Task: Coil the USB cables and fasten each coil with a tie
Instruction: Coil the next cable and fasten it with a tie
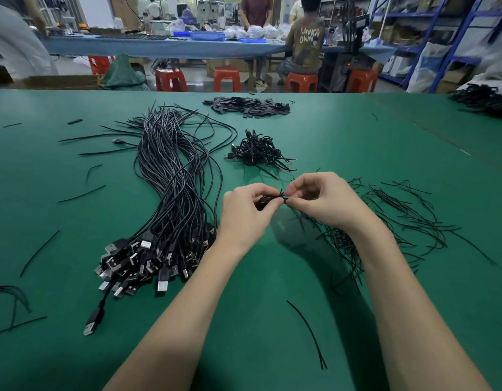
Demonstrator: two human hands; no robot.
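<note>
Left hand (pixel 245 213): grips a small cable coil (pixel 265 201), centre frame.
Right hand (pixel 319 200): pinches the tie (pixel 282 194) on it.
Desk (pixel 357 131): green.

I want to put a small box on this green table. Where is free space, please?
Bare mat lies right of the finished coils, toward the table's far right edge, and between the forearms, near one loose tie. It is crowded left of the left hand, at the uncoiled cable bundle, and under the right hand, at the scattered ties.
</note>
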